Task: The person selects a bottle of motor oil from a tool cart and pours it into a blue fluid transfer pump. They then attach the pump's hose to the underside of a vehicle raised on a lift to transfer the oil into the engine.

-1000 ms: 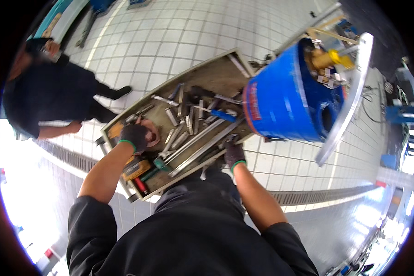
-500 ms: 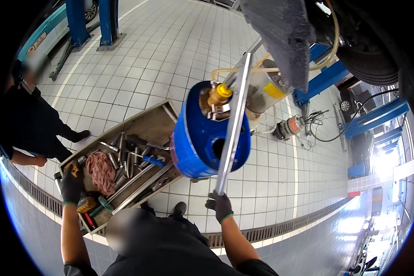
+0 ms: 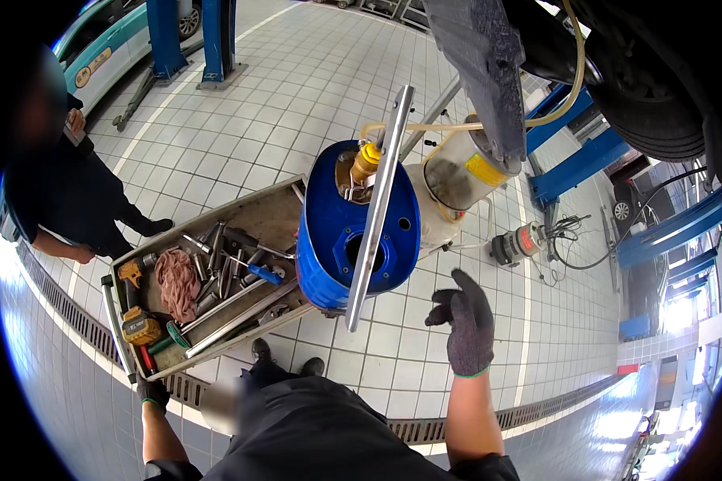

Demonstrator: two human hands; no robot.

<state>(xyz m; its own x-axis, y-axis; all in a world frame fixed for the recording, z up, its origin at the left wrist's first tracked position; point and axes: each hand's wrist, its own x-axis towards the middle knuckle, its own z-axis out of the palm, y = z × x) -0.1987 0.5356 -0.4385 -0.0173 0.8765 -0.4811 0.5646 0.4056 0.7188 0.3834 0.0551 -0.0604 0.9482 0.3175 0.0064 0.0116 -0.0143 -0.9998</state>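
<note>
My left hand (image 3: 152,391), in a dark glove, is closed at the near left corner of a tool cart (image 3: 241,204); its fingers are partly hidden. Inside the cart near it lie a yellow-and-black cordless power tool (image 3: 140,327), a red-handled tool (image 3: 148,359) and a crumpled pink rag (image 3: 176,284). My right hand (image 3: 467,325), also gloved, is raised over the floor with its fingers apart and nothing in them. To its left, a long metal bar (image 3: 377,212) crosses above the top of a blue drum (image 3: 319,264), apart from the hand.
Several sockets and a blue-handled tool (image 3: 265,274) lie in the cart. Beyond the drum stands a clear tank (image 3: 457,176) with a yellowish hose (image 3: 573,80). A raised vehicle's tyre (image 3: 646,112) overhangs at upper right. Another person (image 3: 64,184) stands left of the cart.
My right hand has left the bar's near end and moved right, opening. My left hand has gone from the power tool to the cart's near corner. The view has shifted.
</note>
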